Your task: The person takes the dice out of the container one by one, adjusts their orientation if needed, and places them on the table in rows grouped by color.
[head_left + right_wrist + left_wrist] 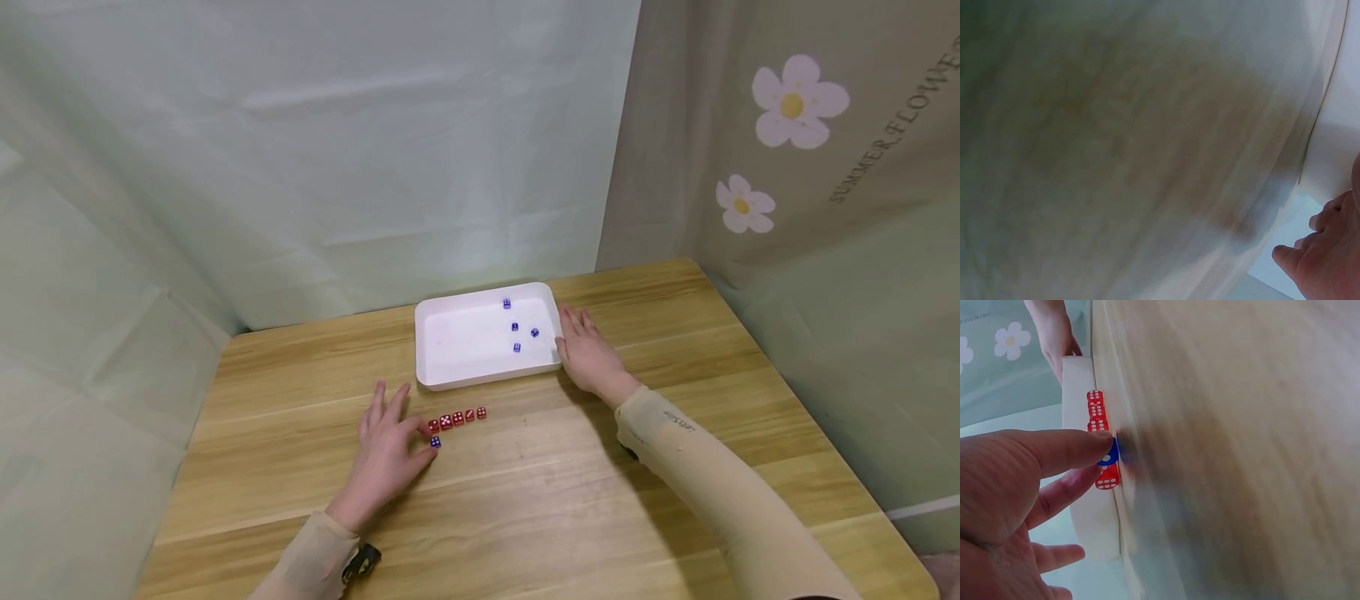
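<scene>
Between thumb and index finger, my left hand [386, 454] pinches a blue die [436, 442], also in the left wrist view as a blue die [1109, 456] partly covered by the thumb. It sits at the near side of the leftmost red die [433, 426], at the left end of a row of several red dice [458, 418]. The hand's other fingers are spread. My right hand [591, 354] touches the right side of a white tray [459, 382], fingers extended along its wall. Several blue dice [515, 327] lie in the tray's right half.
The wooden table [570, 500] carries the tray near its back edge, with the red row just in front. Pale curtains [337, 167] hang behind and at the sides. A dark band [362, 563] is at the left wrist.
</scene>
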Action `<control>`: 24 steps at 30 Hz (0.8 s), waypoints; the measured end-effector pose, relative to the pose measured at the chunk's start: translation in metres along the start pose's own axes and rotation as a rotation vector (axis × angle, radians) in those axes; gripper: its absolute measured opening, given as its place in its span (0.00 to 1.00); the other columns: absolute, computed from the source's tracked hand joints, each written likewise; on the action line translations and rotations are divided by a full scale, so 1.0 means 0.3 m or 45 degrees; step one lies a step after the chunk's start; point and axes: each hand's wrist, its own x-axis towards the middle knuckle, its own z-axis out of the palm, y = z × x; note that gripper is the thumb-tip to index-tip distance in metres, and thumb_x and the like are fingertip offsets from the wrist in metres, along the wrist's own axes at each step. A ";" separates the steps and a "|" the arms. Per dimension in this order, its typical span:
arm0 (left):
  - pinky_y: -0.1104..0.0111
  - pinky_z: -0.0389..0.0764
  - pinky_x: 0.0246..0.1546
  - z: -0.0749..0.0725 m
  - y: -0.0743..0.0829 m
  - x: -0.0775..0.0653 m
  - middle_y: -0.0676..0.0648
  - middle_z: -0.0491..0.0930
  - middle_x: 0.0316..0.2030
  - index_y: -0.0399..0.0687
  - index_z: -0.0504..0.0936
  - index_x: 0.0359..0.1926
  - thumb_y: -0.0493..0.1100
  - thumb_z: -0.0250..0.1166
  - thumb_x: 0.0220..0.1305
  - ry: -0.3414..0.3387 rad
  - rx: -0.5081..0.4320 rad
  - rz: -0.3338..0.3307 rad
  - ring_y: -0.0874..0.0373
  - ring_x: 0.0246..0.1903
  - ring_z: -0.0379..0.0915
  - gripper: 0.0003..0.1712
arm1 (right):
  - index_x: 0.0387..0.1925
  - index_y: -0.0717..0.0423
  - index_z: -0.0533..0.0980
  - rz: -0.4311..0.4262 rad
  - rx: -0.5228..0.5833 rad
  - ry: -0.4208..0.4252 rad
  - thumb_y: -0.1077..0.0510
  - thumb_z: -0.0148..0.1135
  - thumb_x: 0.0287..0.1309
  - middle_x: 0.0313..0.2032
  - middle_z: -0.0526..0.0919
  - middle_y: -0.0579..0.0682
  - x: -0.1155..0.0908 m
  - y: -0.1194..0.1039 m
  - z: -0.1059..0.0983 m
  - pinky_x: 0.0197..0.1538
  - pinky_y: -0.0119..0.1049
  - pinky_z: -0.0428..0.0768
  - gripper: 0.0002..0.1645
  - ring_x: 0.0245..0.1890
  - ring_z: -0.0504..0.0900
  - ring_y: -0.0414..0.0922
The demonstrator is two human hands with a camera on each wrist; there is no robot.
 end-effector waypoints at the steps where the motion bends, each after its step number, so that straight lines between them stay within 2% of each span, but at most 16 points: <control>1: 0.29 0.46 0.74 0.001 0.001 -0.001 0.31 0.60 0.79 0.61 0.86 0.30 0.46 0.86 0.49 0.003 0.002 0.002 0.27 0.81 0.34 0.14 | 0.83 0.69 0.44 -0.001 0.000 -0.001 0.49 0.33 0.86 0.83 0.48 0.66 0.000 0.001 0.001 0.81 0.58 0.50 0.39 0.82 0.45 0.68; 10: 0.27 0.48 0.72 -0.004 0.012 0.003 0.31 0.62 0.78 0.59 0.86 0.32 0.46 0.86 0.49 0.038 -0.005 0.022 0.27 0.81 0.35 0.15 | 0.83 0.69 0.43 -0.006 -0.003 -0.004 0.49 0.34 0.86 0.83 0.47 0.66 0.003 0.005 0.008 0.82 0.58 0.49 0.39 0.82 0.44 0.68; 16: 0.26 0.50 0.71 -0.018 0.034 0.015 0.32 0.63 0.78 0.54 0.88 0.37 0.47 0.86 0.52 0.075 -0.023 0.048 0.29 0.82 0.34 0.15 | 0.83 0.70 0.44 -0.015 -0.026 -0.007 0.49 0.33 0.86 0.83 0.47 0.67 -0.003 0.000 0.003 0.82 0.57 0.50 0.39 0.82 0.44 0.68; 24: 0.23 0.48 0.70 -0.047 0.115 0.099 0.34 0.60 0.80 0.50 0.89 0.44 0.46 0.85 0.54 0.130 -0.120 0.115 0.27 0.81 0.36 0.18 | 0.83 0.68 0.42 -0.010 -0.048 -0.021 0.48 0.32 0.86 0.84 0.46 0.66 0.002 0.009 0.007 0.82 0.57 0.49 0.40 0.83 0.43 0.67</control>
